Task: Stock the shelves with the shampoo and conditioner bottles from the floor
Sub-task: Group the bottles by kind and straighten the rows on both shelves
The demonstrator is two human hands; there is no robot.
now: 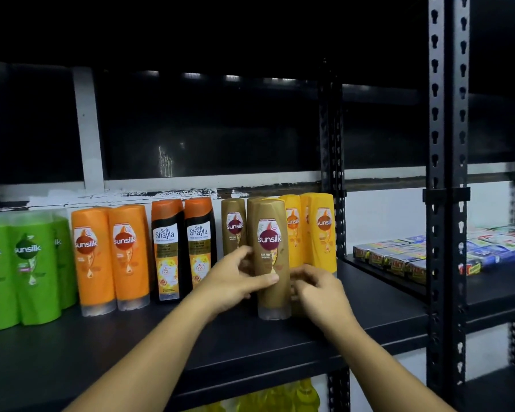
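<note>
The black metal rack [448, 144] carries a dark shelf [101, 352] lined with upright bottles. From left to right stand green bottles [33, 263], orange bottles [110, 254], black Safi Shayla bottles [182, 248], brown bottles [234, 227] and yellow bottles [321, 230] at the back. On the neighbouring shelf to the right lie small boxes [393, 257]. The front brown bottle [272, 248] stands cap-down on the shelf, ahead of the brown row. The left hand [235, 278] grips it, thumb across the label. The right hand [318, 289] is curled at the bottle's right side; whether it grips is unclear.
</note>
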